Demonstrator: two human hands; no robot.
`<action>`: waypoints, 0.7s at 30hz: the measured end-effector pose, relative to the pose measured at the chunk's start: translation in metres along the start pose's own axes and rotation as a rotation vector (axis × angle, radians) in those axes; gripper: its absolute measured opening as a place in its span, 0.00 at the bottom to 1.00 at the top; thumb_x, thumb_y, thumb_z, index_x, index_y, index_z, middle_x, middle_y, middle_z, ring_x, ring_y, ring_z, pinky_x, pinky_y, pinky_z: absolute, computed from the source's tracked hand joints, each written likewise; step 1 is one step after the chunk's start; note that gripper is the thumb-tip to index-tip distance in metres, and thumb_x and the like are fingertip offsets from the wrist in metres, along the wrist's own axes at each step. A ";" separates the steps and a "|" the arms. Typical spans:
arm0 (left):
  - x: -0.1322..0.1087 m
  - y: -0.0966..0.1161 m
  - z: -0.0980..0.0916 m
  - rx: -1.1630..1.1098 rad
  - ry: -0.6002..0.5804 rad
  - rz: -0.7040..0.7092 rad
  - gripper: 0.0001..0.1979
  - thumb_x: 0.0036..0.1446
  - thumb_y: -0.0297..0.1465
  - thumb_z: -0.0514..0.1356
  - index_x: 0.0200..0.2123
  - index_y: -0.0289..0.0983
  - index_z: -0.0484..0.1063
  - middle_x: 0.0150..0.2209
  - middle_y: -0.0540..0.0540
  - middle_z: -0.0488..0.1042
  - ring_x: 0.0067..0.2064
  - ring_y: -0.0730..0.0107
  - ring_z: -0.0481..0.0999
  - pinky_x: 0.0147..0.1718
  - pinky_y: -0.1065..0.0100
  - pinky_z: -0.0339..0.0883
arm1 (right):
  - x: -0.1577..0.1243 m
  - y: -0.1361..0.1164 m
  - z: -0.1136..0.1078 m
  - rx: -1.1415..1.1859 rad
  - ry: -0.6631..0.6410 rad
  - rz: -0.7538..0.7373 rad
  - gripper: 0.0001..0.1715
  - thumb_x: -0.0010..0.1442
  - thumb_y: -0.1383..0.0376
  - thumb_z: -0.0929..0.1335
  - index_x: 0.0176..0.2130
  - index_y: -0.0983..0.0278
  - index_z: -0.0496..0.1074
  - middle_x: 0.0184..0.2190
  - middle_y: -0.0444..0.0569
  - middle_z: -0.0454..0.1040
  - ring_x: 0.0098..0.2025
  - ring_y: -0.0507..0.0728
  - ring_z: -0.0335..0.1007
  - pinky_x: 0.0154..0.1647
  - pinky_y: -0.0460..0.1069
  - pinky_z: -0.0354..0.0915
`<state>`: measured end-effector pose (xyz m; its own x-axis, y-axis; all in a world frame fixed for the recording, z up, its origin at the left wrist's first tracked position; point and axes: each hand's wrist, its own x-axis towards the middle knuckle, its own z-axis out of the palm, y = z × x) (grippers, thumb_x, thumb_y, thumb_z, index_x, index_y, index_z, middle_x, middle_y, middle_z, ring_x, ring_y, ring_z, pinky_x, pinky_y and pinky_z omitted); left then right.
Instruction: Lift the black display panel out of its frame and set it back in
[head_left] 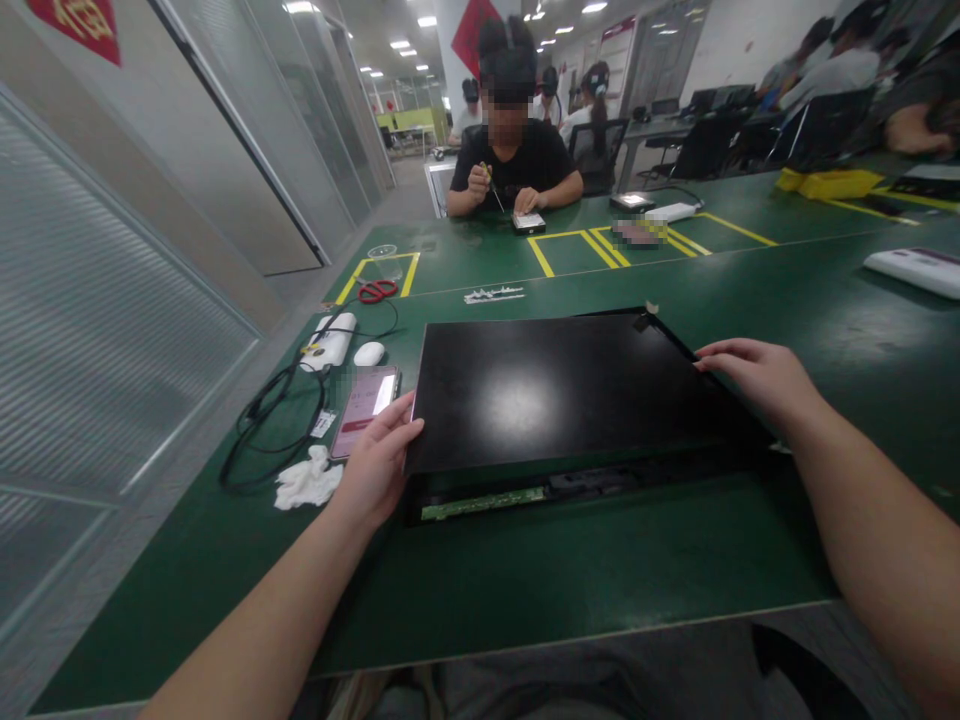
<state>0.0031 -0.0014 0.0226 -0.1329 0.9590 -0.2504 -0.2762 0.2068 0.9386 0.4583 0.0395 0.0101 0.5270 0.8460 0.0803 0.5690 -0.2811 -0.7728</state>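
A flat black display panel [570, 390] lies tilted over a black housing [480, 487], shifted so that the housing's near strip shows. Along that strip runs a narrow green circuit board [480, 503]. My left hand [379, 455] grips the panel's left edge, thumb on the front face and fingers at the side. At the opposite edge, my right hand [757, 375] pinches with thumb and fingertips; whether it also touches the housing rim there I cannot tell. A small tab [651, 308] sticks up at the far right corner.
Left of the panel are a phone [364, 410], crumpled tissue [309, 480], a black cable [247, 420], a white mouse-like object [369, 354] and red-handled scissors [377, 291]. Small white pieces [493, 295] lie beyond. Across the green table [600, 560], a person [517, 150] holds a screwdriver.
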 end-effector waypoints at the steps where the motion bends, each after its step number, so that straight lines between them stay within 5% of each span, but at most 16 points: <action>1: 0.000 0.000 0.000 0.001 -0.002 -0.003 0.26 0.45 0.24 0.70 0.51 0.37 0.81 0.46 0.43 0.86 0.51 0.53 0.84 0.40 0.67 0.79 | 0.000 -0.001 0.000 -0.039 -0.005 0.000 0.10 0.45 0.59 0.74 0.31 0.57 0.83 0.31 0.47 0.82 0.41 0.62 0.74 0.42 0.55 0.63; 21: -0.003 0.004 0.007 -0.008 0.032 -0.036 0.22 0.43 0.22 0.68 0.45 0.36 0.79 0.37 0.45 0.85 0.44 0.57 0.84 0.31 0.71 0.74 | 0.006 0.005 -0.003 -0.294 -0.067 -0.082 0.13 0.53 0.55 0.71 0.33 0.57 0.83 0.33 0.49 0.82 0.38 0.61 0.75 0.42 0.55 0.66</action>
<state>0.0094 -0.0020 0.0283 -0.1531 0.9442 -0.2915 -0.2892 0.2392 0.9269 0.4662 0.0420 0.0091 0.4351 0.8963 0.0856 0.7712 -0.3219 -0.5492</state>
